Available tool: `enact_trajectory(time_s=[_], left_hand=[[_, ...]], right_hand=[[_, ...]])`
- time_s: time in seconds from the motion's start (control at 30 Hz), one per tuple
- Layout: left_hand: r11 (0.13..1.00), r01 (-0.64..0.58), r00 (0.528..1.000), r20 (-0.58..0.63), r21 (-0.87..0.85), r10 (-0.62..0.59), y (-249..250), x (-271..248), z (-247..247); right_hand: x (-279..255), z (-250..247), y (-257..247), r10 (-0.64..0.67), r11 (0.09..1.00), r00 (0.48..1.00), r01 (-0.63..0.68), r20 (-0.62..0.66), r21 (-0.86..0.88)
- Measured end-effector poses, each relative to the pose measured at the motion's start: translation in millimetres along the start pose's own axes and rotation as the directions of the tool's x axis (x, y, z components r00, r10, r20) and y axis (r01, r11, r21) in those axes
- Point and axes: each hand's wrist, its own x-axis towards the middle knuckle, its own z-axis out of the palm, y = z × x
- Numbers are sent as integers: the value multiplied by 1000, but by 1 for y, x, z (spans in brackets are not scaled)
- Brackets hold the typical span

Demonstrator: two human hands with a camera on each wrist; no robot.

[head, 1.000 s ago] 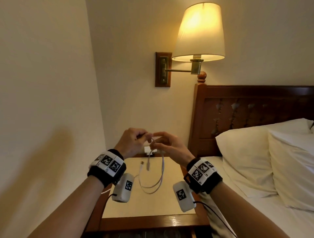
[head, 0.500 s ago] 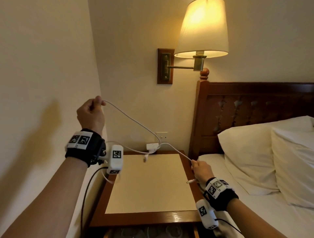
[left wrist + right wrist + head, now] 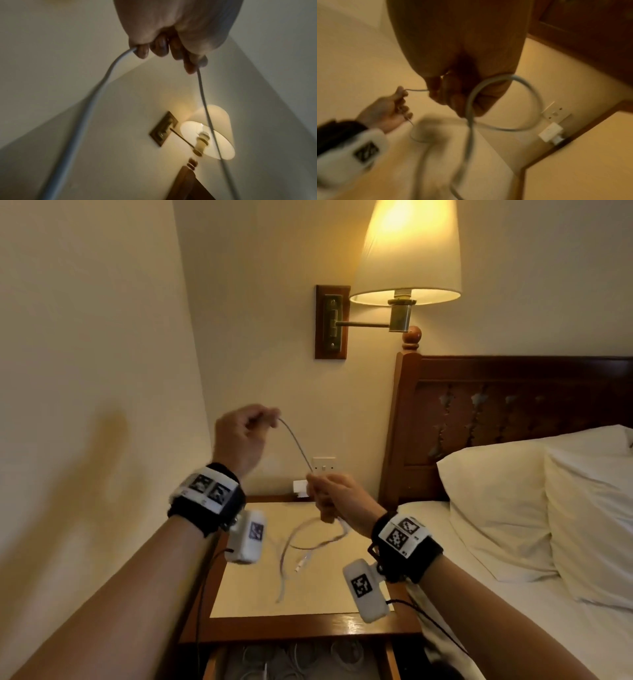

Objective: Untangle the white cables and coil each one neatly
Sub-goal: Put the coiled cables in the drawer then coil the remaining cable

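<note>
Coiling stage, w/ both hands in the air above the nightstand.

Left hand clenched round the cable, raised up near the wall; in left-wrist view fingers curled w/ cable leaving the fist on both sides. Right hand lower and toward the bed, also gripping the cable; right-wrist view showing one loop hanging off its fingers, blurred.

Changed vs half a sec ago: hands no longer spread wide apart w/ the cable pulled long between them. Now near each other, only a short arc of cable running between the fists. Rest hanging slack below the right hand, drooping in loose bends down to the tabletop, one plug end dangling low. Whether slack is touching the top: can't tell, too blurred.

Meaning, as a guess: straightening pull prob. done, first turn of the coil being laid into the right hand. No knot visible in the hanging part, but blur hiding detail. Most of the length not yet wound. More white cables faintly visible in the open drawer below, so task prob. far from finished.
</note>
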Motion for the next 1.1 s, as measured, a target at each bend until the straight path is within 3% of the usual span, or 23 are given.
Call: enact_trajectory(time_s=[0.07, 0.2, 0.33, 0.4, 0.47, 0.53, 0.57, 0.63, 0.67, 0.73, 0.8, 0.83, 0.9, 0.97, 1.1], left_hand=[[999, 10, 989, -147, 38, -4, -4, 14, -20], [993, 32, 979, -203, 109, -9, -18, 9, -26], [984, 117, 931, -360, 136, -61, -39, 7, -35], [961, 211, 946, -286, 178, -154, -52, 11, -39], [892, 267, 963, -80, 365, -256, -62, 4, -29], [845, 164, 977, 33, 508, -209, -56, -18, -8], [877, 78, 994, 36, 475, -108, -48, -31, 3], [952, -84, 996, -1, 295, 89, -19, -59, 21], [980, -87, 996, 12, 178, 86, -7, -70, 27], [997, 63, 984, 169, -38, -55, 18, -86, 38], [970, 215, 923, 348, -109, -165, 33, -96, 48], [969, 224, 907, 387, -106, -167, 35, -100, 53], [976, 199, 903, 403, -92, -147, 33, -106, 61], [958, 256, 896, 404, -128, -185, 27, -108, 66], [928, 364, 912, 229, -75, -340, 10, -96, 58]], right_hand=[[-9, -6, 22, 39, 998, 999, -39, 6, -44], [-19, -15, 23, 63, 993, 998, -61, 17, -103], [-25, -29, 2, 137, 939, 986, -99, 95, -329], [-28, -35, -6, 47, 973, 999, -40, 27, -226], [-22, -39, -13, -14, 1000, 993, 13, -116, -7], [-12, -38, -19, 23, 969, 978, 29, -209, 245], [-6, -36, -20, 39, 956, 972, 31, -230, 293], [0, -30, -20, 42, 982, 961, 10, -272, 189], [0, -26, -19, 34, 991, 959, 3, -282, 132], [-1, -17, -17, 8, 994, 952, 25, -307, 105], [-3, -13, -12, -21, 993, 940, 59, -342, 102], [-4, -13, -9, -23, 992, 937, 66, -350, 112], [-6, -16, -5, -16, 991, 934, 63, -358, 121], [-6, -21, -4, -4, 992, 925, 52, -379, 116], [-5, -29, -6, 71, 977, 901, 24, -428, 214]])
